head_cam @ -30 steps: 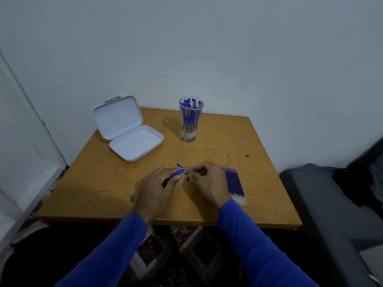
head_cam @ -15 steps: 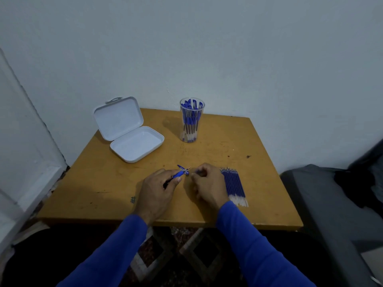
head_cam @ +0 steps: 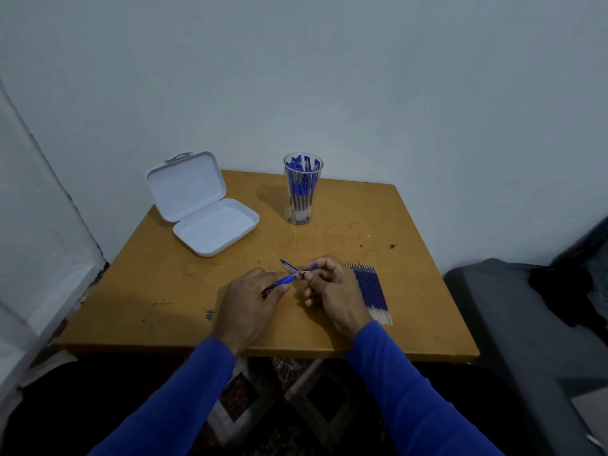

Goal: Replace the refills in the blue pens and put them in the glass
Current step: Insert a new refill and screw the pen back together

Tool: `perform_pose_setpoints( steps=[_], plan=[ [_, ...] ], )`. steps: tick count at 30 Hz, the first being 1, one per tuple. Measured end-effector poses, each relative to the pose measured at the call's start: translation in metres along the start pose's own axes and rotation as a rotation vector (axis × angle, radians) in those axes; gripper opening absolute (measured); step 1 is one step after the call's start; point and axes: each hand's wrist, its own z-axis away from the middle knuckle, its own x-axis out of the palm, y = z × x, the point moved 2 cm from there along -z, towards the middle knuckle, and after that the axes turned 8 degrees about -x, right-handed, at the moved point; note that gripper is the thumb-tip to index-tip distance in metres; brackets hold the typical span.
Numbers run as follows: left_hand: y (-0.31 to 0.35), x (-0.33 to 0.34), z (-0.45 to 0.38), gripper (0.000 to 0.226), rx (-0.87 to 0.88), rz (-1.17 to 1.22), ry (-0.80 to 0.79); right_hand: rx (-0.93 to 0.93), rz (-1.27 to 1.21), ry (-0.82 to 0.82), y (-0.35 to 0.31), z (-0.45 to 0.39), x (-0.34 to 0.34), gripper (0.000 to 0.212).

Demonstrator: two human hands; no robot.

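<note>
L hand [head_cam: 250, 301] gripped blue pen [head_cam: 285, 280] above tabletop [head_cam: 158, 284] centre, R hand [head_cam: 332, 291] pinched its tip end, refills [head_cam: 371, 291] in row just right of R hand, glass [head_cam: 301, 189] w/ pens at back, open white case [head_cam: 204, 205] back left

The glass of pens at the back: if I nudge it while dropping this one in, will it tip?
Possibly. The glass is tall and narrow, with pens bunched above its rim, so probably top-heavy. Its smooth base would likely slide on the table first.
</note>
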Motion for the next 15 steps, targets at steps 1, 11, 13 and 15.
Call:
perform_pose_setpoints(
  steps=[1, 11, 13, 15],
  plan=[
    [-0.0002, 0.0000, -0.0001, 0.027, 0.003, 0.001, 0.000, -0.004, 0.001, 0.002, 0.0007, 0.0000, -0.0001, 0.011],
    [-0.0004, 0.0011, -0.0017, 0.028, -0.007, -0.022, -0.015, 0.008, -0.100, 0.063, 0.0022, 0.0009, -0.0036, 0.012],
    [-0.0008, 0.0007, -0.0019, 0.028, -0.005, -0.023, -0.017, 0.000, -0.070, 0.034, 0.0022, 0.0017, -0.0037, 0.011],
    [-0.0013, 0.0006, -0.0021, 0.029, -0.003, -0.022, -0.017, -0.020, -0.026, 0.005, 0.0018, 0.0027, -0.0030, 0.011]
  ],
)
